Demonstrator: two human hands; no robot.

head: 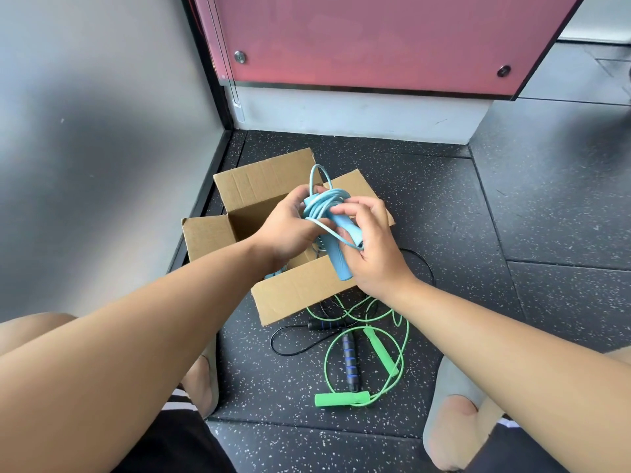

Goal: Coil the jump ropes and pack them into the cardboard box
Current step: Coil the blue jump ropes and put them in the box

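Left hand (pixel 286 227) and right hand (pixel 372 247) are closed on the coiled light-blue plastic jump rope (pixel 322 203), which is held above the open brown cardboard box (pixel 300 291). Its handle (pixel 338 259) is tilted, the free end pointed down toward the person. A green jump rope (pixel 341 399) and a black jump rope (pixel 350 363) are tangled on the dark speckled floor (pixel 478 216) beside the box.

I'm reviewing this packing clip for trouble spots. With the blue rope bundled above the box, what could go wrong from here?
1. The blue rope looks loosely wound, with one loop sticking up and another hanging. It may uncoil once released into the cardboard box.
2. The green rope and black rope lie crossed over each other on the floor. Lifting one may drag or knot the other.
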